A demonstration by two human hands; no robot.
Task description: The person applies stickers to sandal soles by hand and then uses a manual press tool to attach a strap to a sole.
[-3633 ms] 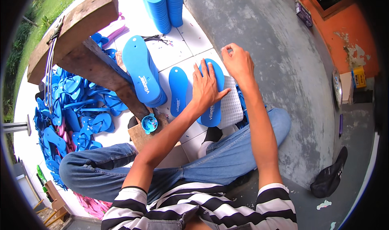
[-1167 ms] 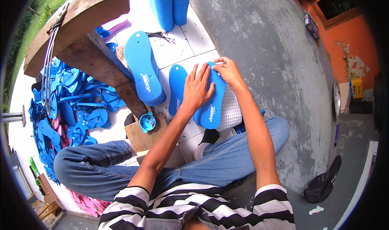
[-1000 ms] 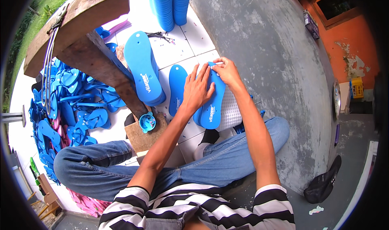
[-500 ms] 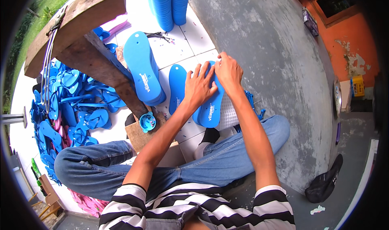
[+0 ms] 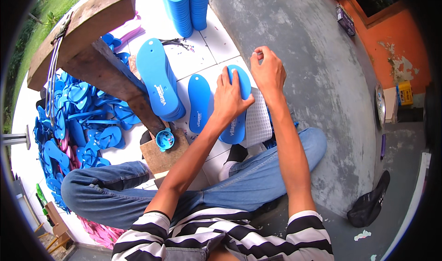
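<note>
My left hand (image 5: 230,97) lies over a blue flip-flop sole (image 5: 241,79), fingers stretched along its upper half and thumb out at its right edge. Just right of that sole, my right hand (image 5: 269,72) is raised with its fingers curled in toward the thumb. Whatever it may hold is too small to make out. Another blue sole (image 5: 199,100) lies flat to the left of my left hand. Beyond it stands a stack of blue soles (image 5: 156,72). Under my right forearm side shows a white perforated sheet (image 5: 258,128), partly covered by the sole.
A wooden stand (image 5: 115,72) rises at left, beside a small blue cup (image 5: 165,140) holding tiny pieces. Behind it lies a heap of blue flip-flops (image 5: 92,109). More stacked soles (image 5: 184,10) stand at the far side. My crossed legs (image 5: 258,173) frame the near side.
My right hand has come off the sole and moved right, fingers curling. The left hand stays on the sole. My view has shifted slightly.
</note>
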